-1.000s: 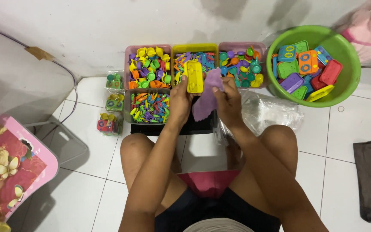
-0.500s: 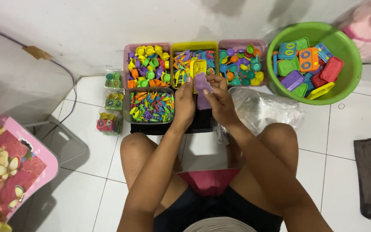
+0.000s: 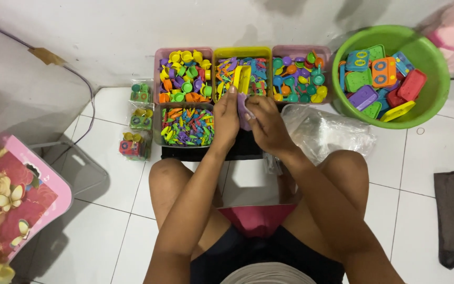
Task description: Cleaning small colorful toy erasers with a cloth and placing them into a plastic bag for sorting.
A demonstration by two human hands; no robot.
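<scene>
The left hand [image 3: 225, 117] has a closed grip on a yellow tray [image 3: 241, 79], long axis pointing away; the right hand [image 3: 265, 120] pinches a purple cloth [image 3: 244, 111] just below it.

Green basin [image 3: 427, 102] far right, toy pieces [image 3: 379, 79] purple, orange, red, yellow, blue. Yellow tray [image 3: 242, 78] and purple cloth [image 3: 244, 111] in hands. Pink floral board [image 3: 11, 200] near left. White floor tiles [image 3: 116, 173].

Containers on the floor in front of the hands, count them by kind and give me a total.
Rectangular bins of small toy pieces: 4
Round green basin of larger toy parts: 1
Total: 5
</scene>
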